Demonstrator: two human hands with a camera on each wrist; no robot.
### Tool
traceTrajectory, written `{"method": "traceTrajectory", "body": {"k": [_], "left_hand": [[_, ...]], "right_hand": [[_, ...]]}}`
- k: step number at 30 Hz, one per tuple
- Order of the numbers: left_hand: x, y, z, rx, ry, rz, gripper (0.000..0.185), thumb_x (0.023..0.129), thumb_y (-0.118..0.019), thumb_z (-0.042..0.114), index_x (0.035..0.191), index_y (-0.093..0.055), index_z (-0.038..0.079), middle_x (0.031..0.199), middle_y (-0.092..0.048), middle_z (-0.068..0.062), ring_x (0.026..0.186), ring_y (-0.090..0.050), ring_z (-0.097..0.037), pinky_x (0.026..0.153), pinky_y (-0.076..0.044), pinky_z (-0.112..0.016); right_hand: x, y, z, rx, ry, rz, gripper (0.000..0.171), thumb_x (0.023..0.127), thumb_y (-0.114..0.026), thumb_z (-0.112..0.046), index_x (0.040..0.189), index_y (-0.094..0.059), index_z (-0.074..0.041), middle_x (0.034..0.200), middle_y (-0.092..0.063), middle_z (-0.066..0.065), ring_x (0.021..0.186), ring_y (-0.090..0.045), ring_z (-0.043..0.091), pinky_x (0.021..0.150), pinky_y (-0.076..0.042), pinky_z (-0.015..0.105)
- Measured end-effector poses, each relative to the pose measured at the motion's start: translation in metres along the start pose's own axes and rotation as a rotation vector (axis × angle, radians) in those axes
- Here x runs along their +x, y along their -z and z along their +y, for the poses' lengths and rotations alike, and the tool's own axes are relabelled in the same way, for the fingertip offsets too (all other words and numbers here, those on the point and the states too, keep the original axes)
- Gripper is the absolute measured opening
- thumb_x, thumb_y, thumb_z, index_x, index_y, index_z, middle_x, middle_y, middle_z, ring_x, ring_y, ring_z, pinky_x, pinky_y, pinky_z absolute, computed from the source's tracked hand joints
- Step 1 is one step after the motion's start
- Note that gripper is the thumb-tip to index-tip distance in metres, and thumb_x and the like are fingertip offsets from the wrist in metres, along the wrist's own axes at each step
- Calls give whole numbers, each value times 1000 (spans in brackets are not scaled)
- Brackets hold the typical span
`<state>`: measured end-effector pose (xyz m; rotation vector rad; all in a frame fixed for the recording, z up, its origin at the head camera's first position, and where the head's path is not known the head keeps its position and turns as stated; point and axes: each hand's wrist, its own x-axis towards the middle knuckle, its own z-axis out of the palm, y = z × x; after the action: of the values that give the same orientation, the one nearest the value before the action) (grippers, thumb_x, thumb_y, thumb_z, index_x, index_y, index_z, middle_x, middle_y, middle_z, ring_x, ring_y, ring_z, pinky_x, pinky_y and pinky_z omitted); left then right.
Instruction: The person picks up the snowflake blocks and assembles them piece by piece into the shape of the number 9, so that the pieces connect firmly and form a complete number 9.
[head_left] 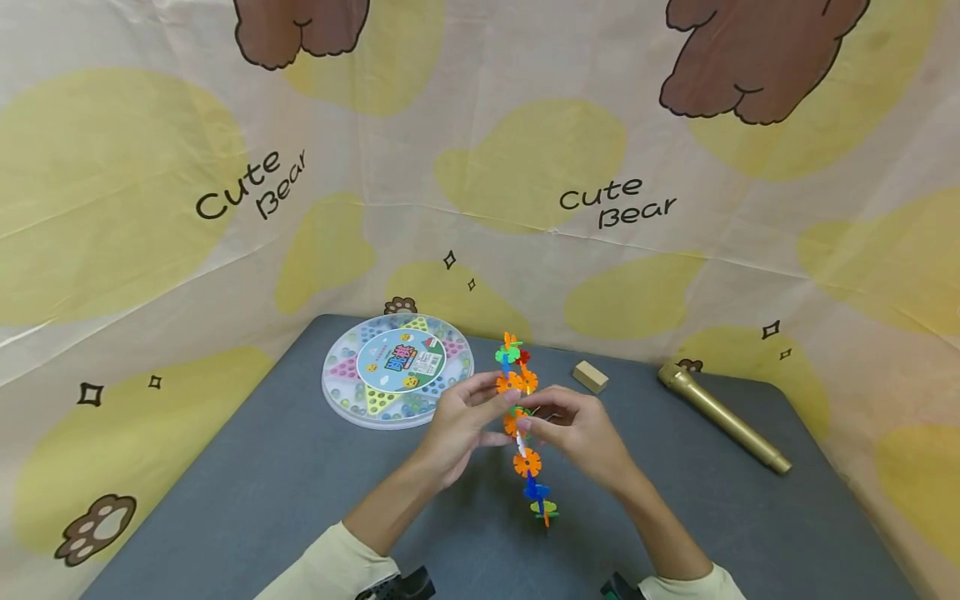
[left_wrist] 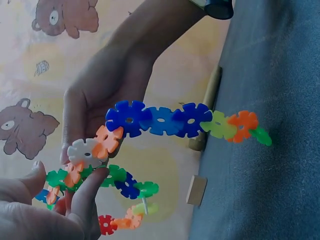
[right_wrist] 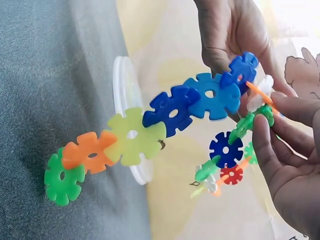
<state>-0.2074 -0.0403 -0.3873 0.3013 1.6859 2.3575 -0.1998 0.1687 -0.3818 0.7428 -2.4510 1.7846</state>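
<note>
Both hands pinch snowflake-disc chain (head_left: 522, 421) mid-length, held above tabletop (head_left: 300, 483) centre. Left hand (head_left: 459, 425) steadies it; right hand (head_left: 581, 433) fingertips clamp adjacent discs, likely working the joint. Ends hang free.

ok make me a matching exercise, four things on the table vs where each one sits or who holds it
Things:
1. chain
2. round game box
3. wooden block
4. gold microphone

Places:
A. far right, lying at an angle
B. far left of the hands
C. held by left hand and right hand
D. just beyond the right hand

Pairs: 1-C, 2-B, 3-D, 4-A
</note>
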Motion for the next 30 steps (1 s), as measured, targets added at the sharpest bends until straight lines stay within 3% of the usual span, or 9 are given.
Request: {"method": "traceTrajectory", "body": {"k": [4,8,14,18,24,30], "left_hand": [[0,-1,1,-14,-12,-26,59,102,-72,16,154,-49,-1,145,-56,-23,125,-62,-29,89,-62,-54],[0,-1,2,14,-22,-38,57,103,-73,19,153,-52,4,144,-58,-19,127,-63,-29,92,-61,-52],[-6,5,-4,169,-74,-2,53,103,-73,25,147,-57,1,147,-59,-19,128,-64,-33,100,-59,-47],[-13,13,-13,259,-54,-7,44,103,-72,27,138,-64,2,137,-66,-18,122,-66,-31,102,-58,-43],[-22,24,-29,331,46,-157,40,102,-73,30,133,-69,5,128,-72,-10,119,-69,-26,103,-57,-38],[-27,28,-41,374,162,-360,43,101,-75,24,139,-68,6,136,-70,-12,125,-66,-24,106,-55,-36]], "right_hand": [[2,2,2,54,-3,26,18,98,-76,-11,115,-77,-5,101,-75,14,79,-73,32,78,-64,42],[4,5,4,109,-15,57,17,99,-73,-9,114,-76,-1,96,-75,12,79,-72,28,79,-64,39],[5,10,10,261,-74,128,25,101,-69,-7,119,-71,10,98,-75,0,86,-71,15,87,-63,32],[3,14,17,367,-99,158,19,103,-65,-5,117,-73,4,100,-73,-3,91,-69,11,88,-61,27],[2,21,26,528,-118,206,20,105,-60,-2,109,-78,-10,102,-70,-4,94,-66,10,90,-59,23],[1,27,37,655,-153,216,21,108,-58,-5,107,-77,-13,103,-71,-2,88,-70,9,83,-59,20]]}}
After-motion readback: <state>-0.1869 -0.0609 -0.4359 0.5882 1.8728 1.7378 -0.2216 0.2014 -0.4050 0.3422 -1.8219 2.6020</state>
